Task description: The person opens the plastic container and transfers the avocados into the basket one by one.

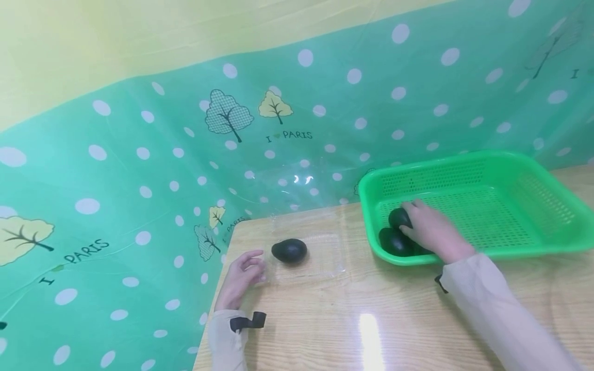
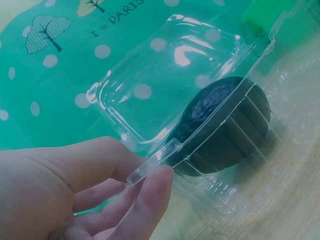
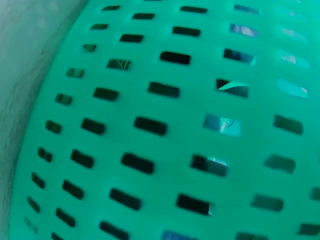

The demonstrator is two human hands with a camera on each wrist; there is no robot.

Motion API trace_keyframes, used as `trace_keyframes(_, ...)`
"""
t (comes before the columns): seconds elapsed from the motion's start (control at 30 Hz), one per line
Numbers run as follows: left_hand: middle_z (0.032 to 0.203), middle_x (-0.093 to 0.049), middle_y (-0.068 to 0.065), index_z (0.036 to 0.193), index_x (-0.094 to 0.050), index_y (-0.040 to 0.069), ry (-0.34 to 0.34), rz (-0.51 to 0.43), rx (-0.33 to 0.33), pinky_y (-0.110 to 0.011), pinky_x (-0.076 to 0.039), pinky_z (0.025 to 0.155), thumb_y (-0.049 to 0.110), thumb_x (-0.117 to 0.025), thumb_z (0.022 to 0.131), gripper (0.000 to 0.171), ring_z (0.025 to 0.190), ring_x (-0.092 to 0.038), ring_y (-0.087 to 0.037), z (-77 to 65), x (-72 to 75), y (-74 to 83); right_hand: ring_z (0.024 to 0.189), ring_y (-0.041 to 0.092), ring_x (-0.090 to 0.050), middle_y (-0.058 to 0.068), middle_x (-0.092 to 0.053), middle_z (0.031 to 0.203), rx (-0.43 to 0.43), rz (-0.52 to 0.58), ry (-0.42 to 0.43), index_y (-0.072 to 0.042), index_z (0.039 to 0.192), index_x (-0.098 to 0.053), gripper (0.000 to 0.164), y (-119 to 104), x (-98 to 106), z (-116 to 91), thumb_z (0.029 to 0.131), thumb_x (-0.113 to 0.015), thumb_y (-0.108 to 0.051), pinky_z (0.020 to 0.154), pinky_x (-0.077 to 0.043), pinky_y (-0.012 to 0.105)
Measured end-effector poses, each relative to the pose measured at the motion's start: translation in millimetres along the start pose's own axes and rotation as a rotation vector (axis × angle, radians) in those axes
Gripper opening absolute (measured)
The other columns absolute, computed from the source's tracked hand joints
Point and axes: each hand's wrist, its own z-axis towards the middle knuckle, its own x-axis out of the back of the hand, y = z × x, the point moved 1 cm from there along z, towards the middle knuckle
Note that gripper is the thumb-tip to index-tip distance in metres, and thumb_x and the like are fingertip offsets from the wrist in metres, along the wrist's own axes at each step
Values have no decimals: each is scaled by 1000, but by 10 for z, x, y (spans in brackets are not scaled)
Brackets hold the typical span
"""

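Note:
A clear plastic clamshell box (image 1: 331, 257) stands on the table with its lid (image 2: 165, 95) raised at the back. One dark avocado (image 1: 290, 251) lies in it. At the box's left edge is my left hand (image 1: 240, 278); the left wrist view shows thumb and finger pinching a rim tab (image 2: 152, 162). Over at the right, my right hand (image 1: 431, 230) reaches into a green basket (image 1: 524, 250) and grips a dark avocado (image 1: 399, 219). Another avocado (image 1: 394, 242) lies below it against the basket's near left corner. The right wrist view has only the basket's slotted wall.
The wooden table (image 1: 306, 319) meets a green dotted plastic sheet (image 1: 185, 170) at its back and left. The basket's raised rim (image 1: 364, 211) stands right of the clear box, with a strip of tabletop between them.

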Motion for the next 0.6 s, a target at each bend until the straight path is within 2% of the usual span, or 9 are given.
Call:
trace_keyframes(0.3,109,-59,-16,137,-52,1,3,-7,12,-30,-61,77,0,-64,91,47,79,-62,-16,-24,8,-1,127,56,-42,39,-38,142,-37,34,17,11,144,-37,63,-93,52,-62,95,-65,-17,100,-42,69)
trace_keyframes(0.6,112,-58,-18,137,-52,0,5,20,-2,-28,-60,77,0,-62,93,46,83,-63,-20,-25,-19,29,123,49,-47,34,-48,133,43,36,147,13,139,-42,57,-300,126,-90,92,-64,-9,98,-47,62)
